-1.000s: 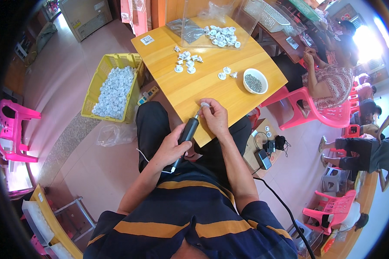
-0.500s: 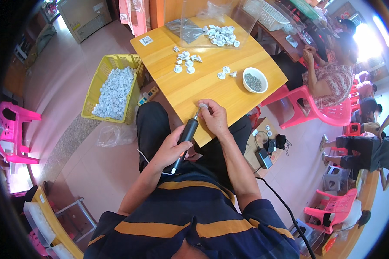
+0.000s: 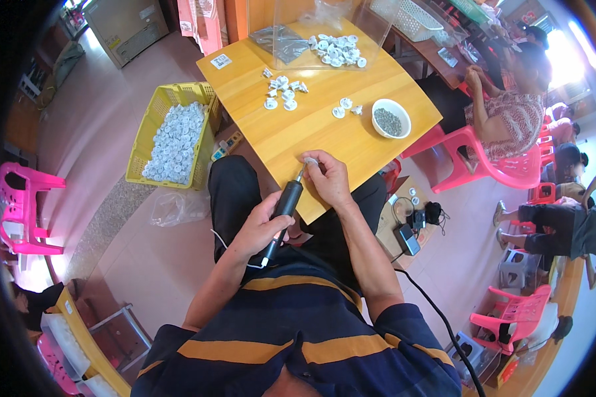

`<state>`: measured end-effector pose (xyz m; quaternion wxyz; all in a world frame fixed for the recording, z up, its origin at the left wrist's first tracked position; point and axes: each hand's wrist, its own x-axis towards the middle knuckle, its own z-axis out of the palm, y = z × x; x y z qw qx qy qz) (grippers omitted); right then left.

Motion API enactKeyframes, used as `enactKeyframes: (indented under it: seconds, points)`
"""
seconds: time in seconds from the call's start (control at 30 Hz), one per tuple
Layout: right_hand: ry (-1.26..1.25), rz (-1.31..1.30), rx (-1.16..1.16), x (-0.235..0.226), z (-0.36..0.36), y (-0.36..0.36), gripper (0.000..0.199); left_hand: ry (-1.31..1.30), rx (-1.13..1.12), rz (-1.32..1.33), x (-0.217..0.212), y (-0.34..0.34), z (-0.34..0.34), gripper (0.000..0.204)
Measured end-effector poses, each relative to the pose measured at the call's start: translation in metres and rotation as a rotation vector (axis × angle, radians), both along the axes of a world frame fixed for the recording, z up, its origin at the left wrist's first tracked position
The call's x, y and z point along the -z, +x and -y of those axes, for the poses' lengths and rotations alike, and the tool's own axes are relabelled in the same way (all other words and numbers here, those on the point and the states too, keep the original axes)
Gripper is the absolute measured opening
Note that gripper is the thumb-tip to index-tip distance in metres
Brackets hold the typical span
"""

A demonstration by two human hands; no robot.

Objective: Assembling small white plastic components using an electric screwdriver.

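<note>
Black screwdriver (image 3: 291, 196) in left hand (image 3: 263, 226); white part (image 3: 310, 161) in right hand (image 3: 331, 180).

The wooden table (image 3: 255, 126) carries a white bowl (image 3: 406, 119), loose white plastic parts (image 3: 290, 105), a clear bin (image 3: 375, 49), a grey sheet (image 3: 263, 42) and a label (image 3: 220, 61).

Bright light floods in from the right, burning out to a white glare well beyond the table's right corner, and a faint coloured flare tints the upper right of the view. The table (image 3: 377, 155) is evenly lit; the floor (image 3: 132, 255) dims beneath its left edge and carries pale reflections farther left. The left hand (image 3: 265, 226) and right hand (image 3: 329, 180) look free of motion blur, while detail sinks in the dark trousers (image 3: 235, 192). Fisheye distortion bows the table's far-right edge; the picture's corners go black.
</note>
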<state>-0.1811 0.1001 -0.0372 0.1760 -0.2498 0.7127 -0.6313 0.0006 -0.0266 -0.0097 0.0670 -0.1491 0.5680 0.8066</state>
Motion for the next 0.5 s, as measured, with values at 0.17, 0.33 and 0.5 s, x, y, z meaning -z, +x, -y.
enactKeyframes:
  seconds: [0.17,0.33,0.5]
  points:
    - [0.005,-0.025,0.007,0.0033,0.0004,-0.0014,0.018,-0.002,0.004,0.004,-0.0008,-0.0005,0.0004,0.06]
    - [0.005,-0.027,0.022,0.0012,0.0008,-0.0004,0.018,0.003,-0.001,-0.008,-0.0021,-0.0009,0.0013,0.062]
    - [0.018,-0.051,0.015,0.003,0.0008,-0.0013,0.019,0.006,0.013,-0.004,-0.0015,-0.0016,0.0017,0.063]
